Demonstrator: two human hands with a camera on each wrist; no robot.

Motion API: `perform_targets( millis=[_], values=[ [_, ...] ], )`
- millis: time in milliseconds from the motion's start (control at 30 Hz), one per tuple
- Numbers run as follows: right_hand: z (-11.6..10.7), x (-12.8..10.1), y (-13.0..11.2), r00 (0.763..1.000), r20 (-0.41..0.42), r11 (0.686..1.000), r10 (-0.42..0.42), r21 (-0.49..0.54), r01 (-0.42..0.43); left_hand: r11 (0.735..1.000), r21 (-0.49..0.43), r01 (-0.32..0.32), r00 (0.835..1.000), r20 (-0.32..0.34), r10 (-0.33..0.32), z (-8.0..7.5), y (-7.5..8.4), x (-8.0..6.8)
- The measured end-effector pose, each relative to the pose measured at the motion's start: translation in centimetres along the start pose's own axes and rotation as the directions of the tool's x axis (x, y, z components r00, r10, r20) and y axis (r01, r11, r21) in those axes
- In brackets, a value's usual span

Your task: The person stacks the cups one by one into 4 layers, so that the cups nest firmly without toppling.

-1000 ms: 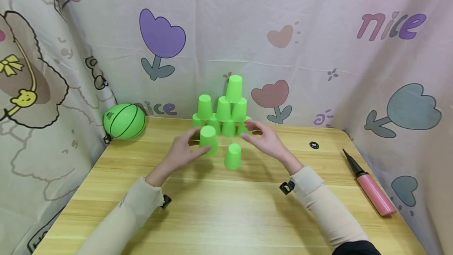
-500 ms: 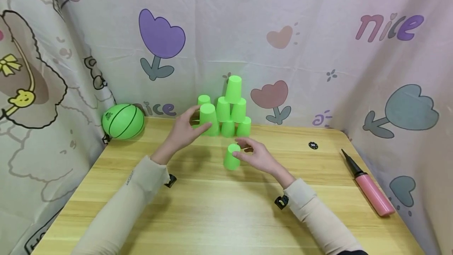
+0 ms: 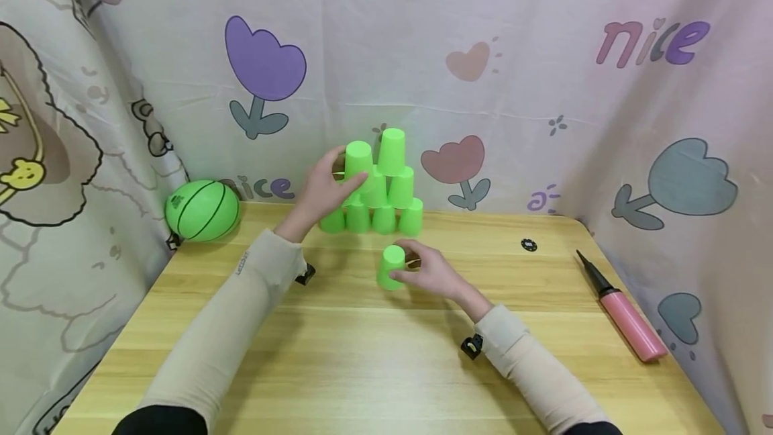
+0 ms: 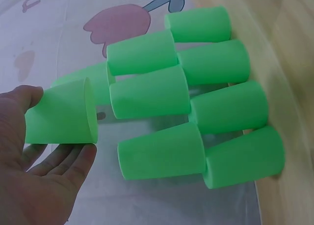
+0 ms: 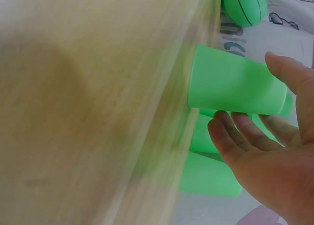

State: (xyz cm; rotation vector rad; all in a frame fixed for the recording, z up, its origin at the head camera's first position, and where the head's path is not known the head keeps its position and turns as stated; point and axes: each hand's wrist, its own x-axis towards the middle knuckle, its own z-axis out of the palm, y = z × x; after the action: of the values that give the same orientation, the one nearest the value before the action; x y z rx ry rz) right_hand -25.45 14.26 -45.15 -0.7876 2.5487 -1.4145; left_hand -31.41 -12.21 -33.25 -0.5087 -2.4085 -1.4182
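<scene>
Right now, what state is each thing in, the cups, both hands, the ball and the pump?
Left hand: raised, grips a cup.
Held cup: upside down, in the air beside the pyramid's top.
Cup pyramid: standing, cups upside down.
Right hand: grips the single cup.
Single cup: upside down on the table.
Green ball: resting on the table.
Pink pump: lying flat.
</scene>
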Motion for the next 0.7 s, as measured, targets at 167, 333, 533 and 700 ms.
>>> perform_targets(
  millis=[167,333,533,700],
  values=[
    [0.2,0.2,0.2,0.999,0.019,0.999,0.037,0.014,-0.037,1.0,-0.006,-0.001,0.999,-0.038,0.001,0.1,-0.2,1.6],
    [0.3,0.1,0.4,0.997,0.032,0.997,0.071,-0.009,-0.071,0.999,0.039,0.025,0.998,-0.055,-0.023,0.1,-0.7,2.7],
    [0.3,0.1,0.7,0.995,0.047,0.995,0.084,-0.056,-0.081,0.993,0.091,0.077,0.996,-0.055,-0.072,0.3,-0.9,3.7],
    [0.3,0.1,0.7,0.994,0.053,0.994,0.092,-0.057,-0.089,0.99,0.098,0.103,0.994,-0.049,-0.098,0.5,-1.1,4.4]
  ],
)
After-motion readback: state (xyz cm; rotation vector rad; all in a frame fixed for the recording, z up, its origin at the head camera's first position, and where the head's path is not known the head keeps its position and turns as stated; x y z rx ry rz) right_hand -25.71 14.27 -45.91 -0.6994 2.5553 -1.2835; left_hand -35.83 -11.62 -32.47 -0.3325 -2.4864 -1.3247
